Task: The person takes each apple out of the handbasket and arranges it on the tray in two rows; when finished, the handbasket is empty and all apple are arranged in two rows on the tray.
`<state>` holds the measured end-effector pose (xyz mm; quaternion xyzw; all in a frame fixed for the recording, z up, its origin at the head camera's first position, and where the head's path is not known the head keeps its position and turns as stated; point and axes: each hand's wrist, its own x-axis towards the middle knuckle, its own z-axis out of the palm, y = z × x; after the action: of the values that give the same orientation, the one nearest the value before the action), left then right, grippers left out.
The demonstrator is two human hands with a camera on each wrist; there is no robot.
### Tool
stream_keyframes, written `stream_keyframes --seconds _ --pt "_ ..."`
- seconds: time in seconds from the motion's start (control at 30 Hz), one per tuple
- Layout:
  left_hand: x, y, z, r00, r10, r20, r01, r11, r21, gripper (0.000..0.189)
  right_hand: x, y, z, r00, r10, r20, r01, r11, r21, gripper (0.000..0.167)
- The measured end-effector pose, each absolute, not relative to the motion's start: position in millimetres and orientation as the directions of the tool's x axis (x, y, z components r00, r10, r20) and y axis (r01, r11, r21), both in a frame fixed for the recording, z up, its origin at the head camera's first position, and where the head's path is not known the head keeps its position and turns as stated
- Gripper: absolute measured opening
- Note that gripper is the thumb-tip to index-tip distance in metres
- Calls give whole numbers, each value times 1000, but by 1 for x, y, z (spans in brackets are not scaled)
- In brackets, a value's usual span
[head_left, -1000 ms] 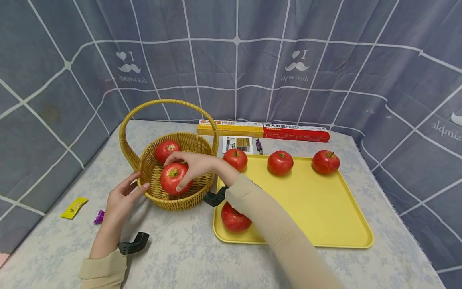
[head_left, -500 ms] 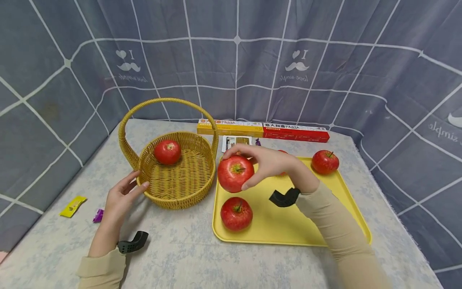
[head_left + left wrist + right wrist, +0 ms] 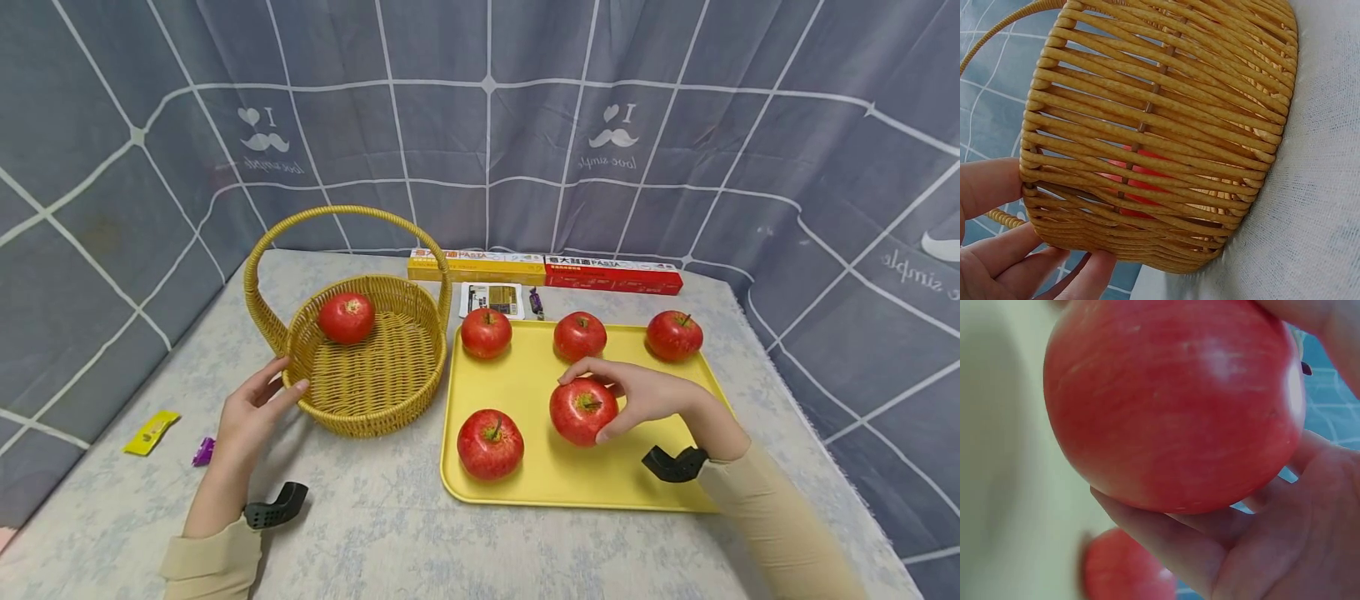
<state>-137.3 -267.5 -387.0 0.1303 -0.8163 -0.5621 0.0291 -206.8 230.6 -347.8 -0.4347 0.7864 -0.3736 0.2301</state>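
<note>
My right hand grips a red apple just above the yellow tray, with thumb and fingers on opposite sides. The right wrist view shows that apple up close, apart from the tray's surface. At the left stands a round wicker basket with a tall handle. My left hand holds the basket's near-left rim, thumb and fingers against the weave, as the left wrist view also shows. Inside the basket, one apple lies at the back left and shows red through the gaps.
Several apples sit on the tray: one front-left, others along the back edge, such as the far-right apple. Behind are pasta boxes, a flat packet and a purple candy. Left lie a yellow packet and purple wrapper.
My right hand has lifted an apple out of the basket and carried it rightward over the tray, then lower towards its middle. My left hand has stayed at the basket's rim.
</note>
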Motion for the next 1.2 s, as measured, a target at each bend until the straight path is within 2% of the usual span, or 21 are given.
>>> stream_keyframes --seconds 0.37,0.7,0.97,1.2 --pt "-136 -267 -385 -964 -247 -96 -177 332 926 73 -195 251 -375 -513 -854 -87 -452 355 -818 62" --pt "-135 -266 -384 -961 -252 -116 -198 329 923 74 -192 252 -375 -510 -845 -159 -428 410 -806 65" --pt "-136 -266 -384 -961 -255 -109 -192 328 925 74 -201 236 -345 -483 -825 -293 -419 512 -750 70" --pt "-137 -266 -385 -964 -248 -99 -177 318 931 72 -218 195 -294 -502 -845 -186 -495 456 -740 62"
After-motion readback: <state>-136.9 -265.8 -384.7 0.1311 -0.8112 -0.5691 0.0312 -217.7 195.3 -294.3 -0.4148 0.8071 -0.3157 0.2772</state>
